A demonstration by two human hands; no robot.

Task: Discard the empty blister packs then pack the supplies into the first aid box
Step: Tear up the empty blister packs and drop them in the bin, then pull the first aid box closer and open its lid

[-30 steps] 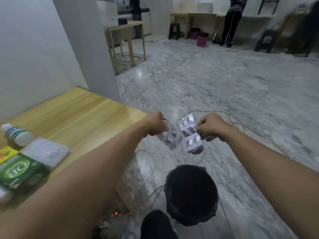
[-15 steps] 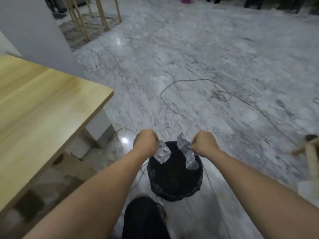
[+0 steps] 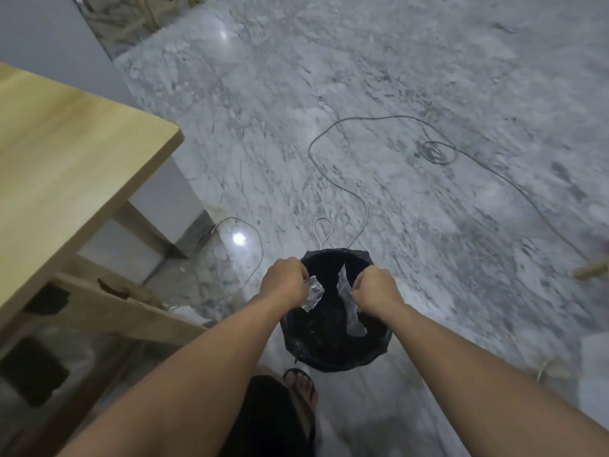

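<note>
Both grips closed: left hand (image 3: pixel 286 281) pinching crinkled foil blister pack (image 3: pixel 313 293), right hand (image 3: pixel 375 289) another (image 3: pixel 350 308), over round black-lined bin (image 3: pixel 333 352), lower centre.

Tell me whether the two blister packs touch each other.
Apart. The head view shows dark bin interior between the left blister pack and the right blister pack.

Wooden table (image 3: pixel 59 166), marble floor (image 3: pixel 428 77) (cable (image 3: pixel 362 206) trailing)

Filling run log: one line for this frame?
step: discard | left hand: pack | right hand: pack | both over bin | unreleased
</note>
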